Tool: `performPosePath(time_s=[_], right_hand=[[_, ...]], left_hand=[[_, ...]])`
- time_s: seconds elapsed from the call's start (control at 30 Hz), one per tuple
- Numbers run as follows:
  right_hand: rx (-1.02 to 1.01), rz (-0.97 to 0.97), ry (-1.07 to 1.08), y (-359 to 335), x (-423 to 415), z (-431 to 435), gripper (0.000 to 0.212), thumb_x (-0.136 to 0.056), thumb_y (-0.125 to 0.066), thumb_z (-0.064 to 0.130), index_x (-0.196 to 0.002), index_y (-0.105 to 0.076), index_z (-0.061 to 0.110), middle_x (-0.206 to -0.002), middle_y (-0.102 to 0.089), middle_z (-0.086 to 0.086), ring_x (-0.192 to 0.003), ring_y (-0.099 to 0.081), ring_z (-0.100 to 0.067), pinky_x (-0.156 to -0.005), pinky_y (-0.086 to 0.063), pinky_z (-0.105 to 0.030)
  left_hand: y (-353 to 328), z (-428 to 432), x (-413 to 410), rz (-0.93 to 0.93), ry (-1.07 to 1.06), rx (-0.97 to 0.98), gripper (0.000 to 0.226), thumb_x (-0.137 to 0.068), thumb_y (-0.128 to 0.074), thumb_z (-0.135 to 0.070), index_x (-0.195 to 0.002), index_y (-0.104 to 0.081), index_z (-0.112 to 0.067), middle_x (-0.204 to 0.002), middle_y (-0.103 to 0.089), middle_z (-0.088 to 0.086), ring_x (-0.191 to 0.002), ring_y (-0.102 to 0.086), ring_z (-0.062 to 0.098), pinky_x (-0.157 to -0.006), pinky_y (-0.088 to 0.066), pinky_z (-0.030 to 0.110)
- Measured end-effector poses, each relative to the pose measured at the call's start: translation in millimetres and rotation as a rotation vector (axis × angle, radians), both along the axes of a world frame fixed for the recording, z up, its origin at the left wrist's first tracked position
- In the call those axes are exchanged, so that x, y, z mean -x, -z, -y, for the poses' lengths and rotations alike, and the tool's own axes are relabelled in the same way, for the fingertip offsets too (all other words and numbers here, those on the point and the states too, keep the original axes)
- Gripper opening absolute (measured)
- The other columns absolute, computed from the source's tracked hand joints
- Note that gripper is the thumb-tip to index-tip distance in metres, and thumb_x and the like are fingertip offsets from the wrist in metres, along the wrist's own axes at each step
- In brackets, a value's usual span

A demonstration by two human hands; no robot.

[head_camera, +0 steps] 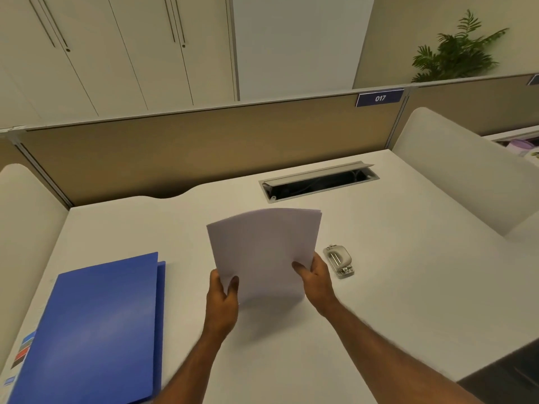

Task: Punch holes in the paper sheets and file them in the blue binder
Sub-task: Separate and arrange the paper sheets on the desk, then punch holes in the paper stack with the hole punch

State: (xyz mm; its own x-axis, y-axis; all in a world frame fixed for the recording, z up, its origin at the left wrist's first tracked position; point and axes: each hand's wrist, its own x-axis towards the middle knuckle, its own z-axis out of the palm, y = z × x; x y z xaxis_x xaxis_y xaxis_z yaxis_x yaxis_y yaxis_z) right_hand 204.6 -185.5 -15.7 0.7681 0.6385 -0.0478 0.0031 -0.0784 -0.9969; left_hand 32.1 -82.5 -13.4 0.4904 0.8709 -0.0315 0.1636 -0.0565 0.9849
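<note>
Both hands hold the sheets (262, 249) upright over the middle of the bench (393, 287). The left hand (223, 298) grips the lower left corner and the right hand (316, 282) the lower right edge. On each side the fingers (233, 284) are closed on the paper, thumb in front and the rest hidden behind. The stack bows a little, and a few edges show fanned at its top right corner; how many sheets there are cannot be told.

This looks like squaring the stack before punching. To do it well, loosen the grip enough for the sheets to slide, then tap the bottom edge on the bench until the fanned corner closes up. Tap one side edge too, since that edge goes into the punch (339, 260) and any stagger there would scatter the holes.

The punch sits on the bench just right of the right hand, well in from the right edge. Which way its slot faces is unclear, so it may need turning first. Feed the squared edge fully in and centred, hold the paper flat with one hand, and press with the other.

The binder (99, 325) lies closed at the near left corner, untouched, and will need opening afterwards.
</note>
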Motion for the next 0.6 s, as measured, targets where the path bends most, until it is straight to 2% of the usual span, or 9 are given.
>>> performPosePath(time_s=[0.1, 0.13, 0.17, 0.27, 0.33, 0.4, 0.5, 0.6], right_hand=[[-0.08, -0.017, 0.05, 3, 4, -5, 0.022, -0.089, -0.058, 0.019, -0.107, -0.061, 0.032, -0.108, -0.07, 0.002, -0.101, -0.066, -0.017, -0.09, -0.054, -0.036], [-0.102, -0.028, 0.061, 5, 5, -7, 0.022, -0.09, -0.057, 0.019, -0.108, -0.061, 0.031, -0.108, -0.069, 0.002, -0.101, -0.066, -0.016, -0.088, -0.054, -0.033], [-0.116, -0.032, 0.065, 8, 6, -7, 0.022, -0.091, -0.056, 0.018, -0.109, -0.061, 0.03, -0.109, -0.069, 0.002, -0.102, -0.066, -0.016, -0.088, -0.054, -0.031], [-0.081, -0.019, 0.059, 22, 5, -8, 0.024, -0.092, -0.054, 0.02, -0.114, -0.059, 0.029, -0.114, -0.068, 0.002, -0.107, -0.064, -0.013, -0.093, -0.05, -0.029], [-0.015, 0.024, 0.071, 29, 1, -10, 0.021, -0.095, -0.053, 0.018, -0.109, -0.059, 0.034, -0.111, -0.068, 0.008, -0.104, -0.064, -0.008, -0.091, -0.048, -0.024], [0.06, 0.081, 0.067, 29, -6, -10, 0.02, -0.096, -0.053, 0.016, -0.101, -0.057, 0.035, -0.104, -0.066, 0.015, -0.098, -0.064, -0.005, -0.087, -0.048, -0.022], [0.161, 0.107, 0.061, 31, -21, -8, 0.014, -0.093, -0.052, 0.011, -0.105, -0.054, 0.019, -0.096, -0.063, 0.016, -0.093, -0.063, -0.015, -0.084, -0.048, -0.028], [0.248, 0.065, 0.063, 39, -37, -4, 0.019, -0.091, -0.051, 0.008, -0.108, -0.054, 0.018, -0.097, -0.064, 0.009, -0.097, -0.062, -0.021, -0.087, -0.049, -0.036]], left_hand=[[4, 2, -4, 0.014, -0.042, -0.049, 0.026, -0.097, -0.044, -0.015, -0.12, -0.04, -0.028, -0.111, -0.054, -0.021, -0.098, -0.057, -0.011, -0.086, -0.046, 0.008], [7, 2, -6, 0.019, -0.053, -0.057, 0.025, -0.098, -0.043, -0.015, -0.12, -0.041, -0.027, -0.112, -0.055, -0.02, -0.099, -0.056, -0.012, -0.085, -0.047, 0.007], [9, 3, -7, 0.024, -0.053, -0.055, 0.026, -0.098, -0.043, -0.016, -0.122, -0.041, -0.026, -0.115, -0.056, -0.017, -0.102, -0.056, -0.01, -0.087, -0.046, 0.008], [18, 4, -12, 0.003, -0.051, -0.035, 0.03, -0.098, -0.042, -0.019, -0.128, -0.042, -0.023, -0.126, -0.053, -0.01, -0.113, -0.052, 0.004, -0.098, -0.041, 0.022], [21, 0, -15, -0.013, -0.054, -0.029, 0.028, -0.099, -0.041, -0.018, -0.125, -0.043, -0.026, -0.124, -0.055, -0.006, -0.111, -0.053, 0.009, -0.099, -0.042, 0.027], [24, -10, -16, -0.067, -0.015, -0.02, 0.03, -0.099, -0.041, -0.016, -0.128, -0.046, -0.021, -0.122, -0.058, -0.001, -0.11, -0.056, 0.016, -0.098, -0.046, 0.033], [31, -27, -15, -0.175, 0.064, 0.038, 0.031, -0.098, -0.044, -0.013, -0.128, -0.051, -0.017, -0.118, -0.061, 0.002, -0.109, -0.059, 0.023, -0.097, -0.048, 0.041], [39, -30, -17, -0.197, 0.131, 0.204, 0.031, -0.097, -0.045, -0.013, -0.126, -0.054, -0.016, -0.12, -0.064, 0.002, -0.109, -0.061, 0.024, -0.096, -0.049, 0.043]])
